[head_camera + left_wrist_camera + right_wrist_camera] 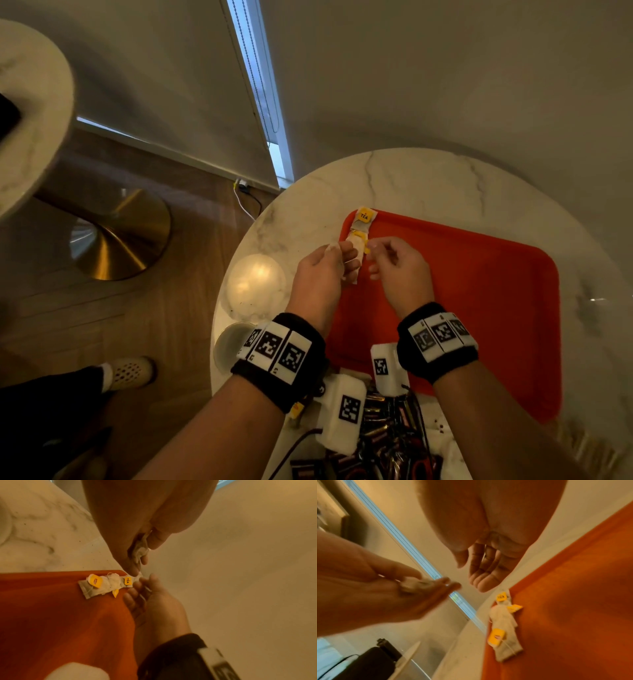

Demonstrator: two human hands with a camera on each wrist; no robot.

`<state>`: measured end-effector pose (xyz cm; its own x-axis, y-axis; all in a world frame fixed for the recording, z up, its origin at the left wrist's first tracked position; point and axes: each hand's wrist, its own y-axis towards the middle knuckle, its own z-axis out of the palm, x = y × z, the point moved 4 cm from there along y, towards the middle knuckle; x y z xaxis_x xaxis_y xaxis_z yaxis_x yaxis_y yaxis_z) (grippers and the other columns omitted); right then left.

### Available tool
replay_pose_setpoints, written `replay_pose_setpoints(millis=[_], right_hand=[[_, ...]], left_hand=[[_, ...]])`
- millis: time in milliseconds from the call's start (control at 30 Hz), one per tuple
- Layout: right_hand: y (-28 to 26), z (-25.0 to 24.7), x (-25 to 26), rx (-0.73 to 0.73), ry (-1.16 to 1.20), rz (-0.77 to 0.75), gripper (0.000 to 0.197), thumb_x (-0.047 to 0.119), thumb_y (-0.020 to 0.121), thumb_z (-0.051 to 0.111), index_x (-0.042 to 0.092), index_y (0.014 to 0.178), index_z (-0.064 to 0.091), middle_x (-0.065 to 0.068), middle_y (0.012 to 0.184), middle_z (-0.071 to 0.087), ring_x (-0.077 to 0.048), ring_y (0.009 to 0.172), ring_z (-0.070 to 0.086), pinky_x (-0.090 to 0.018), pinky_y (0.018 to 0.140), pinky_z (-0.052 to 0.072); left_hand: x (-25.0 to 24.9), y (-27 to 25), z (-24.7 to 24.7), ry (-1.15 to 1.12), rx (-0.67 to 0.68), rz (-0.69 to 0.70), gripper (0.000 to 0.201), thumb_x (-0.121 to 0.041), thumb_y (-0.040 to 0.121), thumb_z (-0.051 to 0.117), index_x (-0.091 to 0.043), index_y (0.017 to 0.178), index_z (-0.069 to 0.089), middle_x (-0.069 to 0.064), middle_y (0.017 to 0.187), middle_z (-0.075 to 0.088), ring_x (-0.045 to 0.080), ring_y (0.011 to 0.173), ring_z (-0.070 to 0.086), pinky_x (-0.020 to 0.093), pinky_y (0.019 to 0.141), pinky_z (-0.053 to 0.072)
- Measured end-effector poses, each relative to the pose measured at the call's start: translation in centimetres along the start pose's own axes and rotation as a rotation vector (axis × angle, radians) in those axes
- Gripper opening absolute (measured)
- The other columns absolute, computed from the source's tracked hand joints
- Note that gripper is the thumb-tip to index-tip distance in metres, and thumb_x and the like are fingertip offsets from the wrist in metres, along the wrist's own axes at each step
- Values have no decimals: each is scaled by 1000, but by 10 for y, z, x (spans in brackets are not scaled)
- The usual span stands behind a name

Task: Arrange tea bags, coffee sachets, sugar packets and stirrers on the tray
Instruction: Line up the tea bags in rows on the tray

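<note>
Nearest me, dark coffee sachets (380, 442) lie heaped at the table's (428, 178) close edge, not yet sorted. Beyond them my left hand (320, 274) pinches 1 tea bag (139, 549) between thumb and fingers, held above the orange tray (479, 291) so I can, I judge, lay it beside the others. My right hand (399, 263) hovers with fingers loosely curled and apart, gripping nothing, though a thread may run across them. Farther off, tea bags (359, 236) with yellow tags sit in a row along the tray's far-left corner, which keeps the remaining tray floor for sugar and stirrers.
</note>
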<state>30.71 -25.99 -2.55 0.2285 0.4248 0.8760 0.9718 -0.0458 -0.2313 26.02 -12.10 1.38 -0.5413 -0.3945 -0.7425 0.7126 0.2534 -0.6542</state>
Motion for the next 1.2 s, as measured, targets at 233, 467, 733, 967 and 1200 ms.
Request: replay_pose_setpoints(millis=[233,467,733,967,1200], right_hand=[[-33,-15,35,280,180,-77,4,21,96,67,19,98,70,6,90,73,-5,82,68,-21,72,53],[-33,-42,25,159,174,-75,16,13,96,66,24,107,65,4,96,70,-14,87,72,-25,71,57],[-32,-37,0,146,195,64,16,3,97,61,17,96,69,-3,93,73,-10,77,71,-23,66,58],[-6,11,-41,196,-111,164,10,11,92,71,21,89,68,-6,89,72,-22,76,72,-33,69,61],[-7,37,-43,212,-165,173,17,26,84,80,25,90,64,2,85,70,-17,80,70,-44,78,62]], left_hand=[[-2,-12,16,-56,114,-55,28,-15,101,46,-11,101,73,1,95,72,5,78,69,20,71,52],[6,-21,16,153,105,71,9,-14,97,65,-14,95,74,8,82,67,23,81,58,37,82,51],[47,-29,17,159,46,-46,9,-8,91,70,-10,98,63,12,84,75,29,82,70,48,91,57],[81,-54,-7,435,120,-57,15,-22,102,57,-11,101,66,10,88,75,27,80,73,45,78,62],[101,-76,-35,764,310,88,19,-37,102,54,-23,99,66,-5,84,73,7,71,67,31,74,58]])
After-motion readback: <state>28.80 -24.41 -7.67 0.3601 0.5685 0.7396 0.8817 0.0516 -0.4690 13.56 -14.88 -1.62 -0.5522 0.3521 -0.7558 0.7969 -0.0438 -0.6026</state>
